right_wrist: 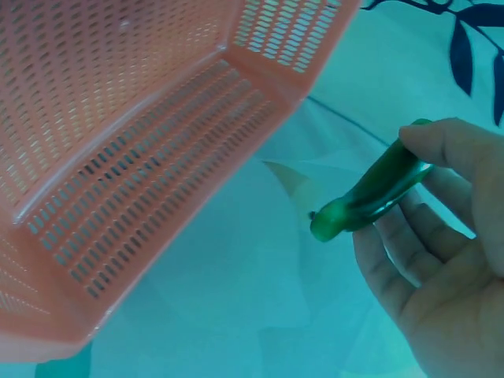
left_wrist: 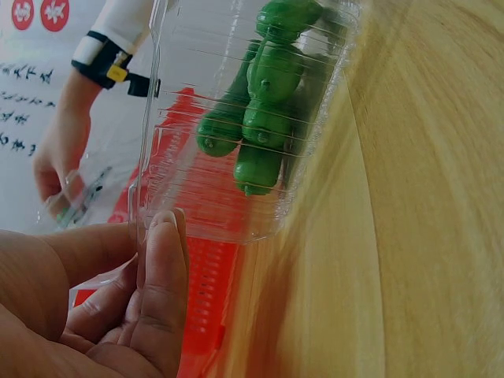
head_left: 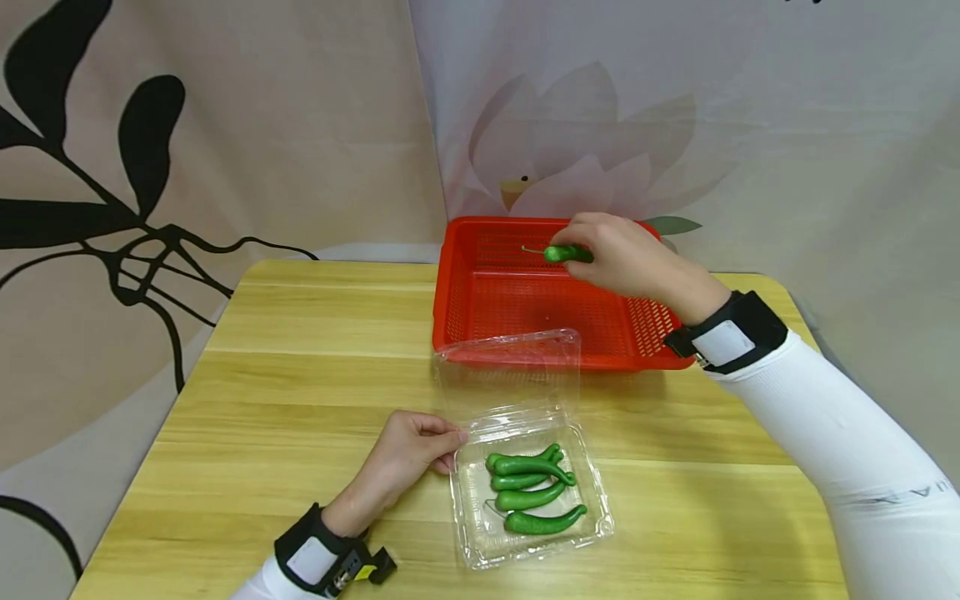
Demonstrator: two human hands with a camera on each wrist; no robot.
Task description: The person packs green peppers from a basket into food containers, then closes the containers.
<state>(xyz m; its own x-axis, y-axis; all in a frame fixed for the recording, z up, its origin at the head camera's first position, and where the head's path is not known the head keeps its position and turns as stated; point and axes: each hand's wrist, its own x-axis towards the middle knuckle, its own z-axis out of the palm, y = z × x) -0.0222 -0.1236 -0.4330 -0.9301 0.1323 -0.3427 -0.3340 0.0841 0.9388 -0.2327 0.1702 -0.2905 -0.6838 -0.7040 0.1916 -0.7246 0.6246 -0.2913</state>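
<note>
My right hand (head_left: 626, 257) pinches a green chili pepper (head_left: 567, 253) by one end, held over the red plastic basket (head_left: 442, 292). In the right wrist view the pepper (right_wrist: 370, 193) lies between thumb and fingertips, beside the basket's slotted wall. With thumb and fingers, my left hand (head_left: 412, 450) pinches the left edge of a clear plastic clamshell box (head_left: 480, 550), near its hinge. Several green chili peppers (head_left: 534, 498) lie in the box's base. The box's clear lid (head_left: 510, 379) stands folded back toward the basket, overlapping its front rim in the head view.
A light wooden table (head_left: 315, 358) carries the box and the basket. Behind it hangs a pale printed cloth (head_left: 300, 125) with dark leaf shapes and a pale flower.
</note>
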